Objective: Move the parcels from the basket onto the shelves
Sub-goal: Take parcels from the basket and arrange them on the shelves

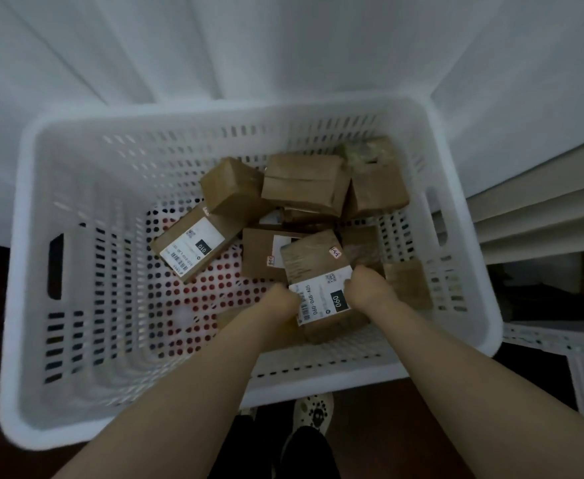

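Head view, parcel (313,266) long axis near-far

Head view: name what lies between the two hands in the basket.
In the head view, the parcel labelled 060 lies between the left hand and the right hand; each grips one side of it.
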`<state>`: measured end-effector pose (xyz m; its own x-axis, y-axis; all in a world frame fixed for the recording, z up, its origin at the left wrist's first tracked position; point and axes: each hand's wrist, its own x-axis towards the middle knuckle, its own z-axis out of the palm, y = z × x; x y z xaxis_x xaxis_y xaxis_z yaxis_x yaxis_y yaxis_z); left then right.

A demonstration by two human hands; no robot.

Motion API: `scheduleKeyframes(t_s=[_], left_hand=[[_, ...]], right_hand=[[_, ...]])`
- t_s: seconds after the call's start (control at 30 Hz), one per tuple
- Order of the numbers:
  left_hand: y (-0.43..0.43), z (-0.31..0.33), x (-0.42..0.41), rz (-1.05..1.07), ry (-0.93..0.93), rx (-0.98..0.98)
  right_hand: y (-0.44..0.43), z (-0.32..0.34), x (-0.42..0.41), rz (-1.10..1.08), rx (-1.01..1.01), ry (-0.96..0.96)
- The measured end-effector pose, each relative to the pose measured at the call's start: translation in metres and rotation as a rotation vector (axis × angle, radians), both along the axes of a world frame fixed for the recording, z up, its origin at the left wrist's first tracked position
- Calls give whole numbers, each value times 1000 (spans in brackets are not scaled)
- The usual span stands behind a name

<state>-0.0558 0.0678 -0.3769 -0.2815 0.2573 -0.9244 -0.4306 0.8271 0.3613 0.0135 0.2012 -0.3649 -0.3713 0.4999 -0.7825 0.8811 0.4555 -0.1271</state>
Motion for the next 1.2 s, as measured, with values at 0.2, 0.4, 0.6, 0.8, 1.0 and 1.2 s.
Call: scheduleKeyframes(t_s=[0.2, 0.4, 0.6, 0.8, 1.0, 1.2], left_hand=[[-1, 32, 2, 184, -70, -11], [-30, 142, -10, 293, 13, 90], [-42, 278, -16, 274, 264, 325], [-18, 406, 0, 24, 372, 615], [-1, 490, 34, -189, 261, 906], [6, 544, 97, -400, 72, 1072]], right_hand=[[-6, 26, 3, -141, -47, 124], [-27, 128, 23, -323, -163, 386], [-45, 251, 44, -707, -392, 793], [-31, 376, 88, -847, -373, 1129], [-50, 461, 153, -1032, -228, 1463], [-97, 511, 225, -1211, -320, 1629]])
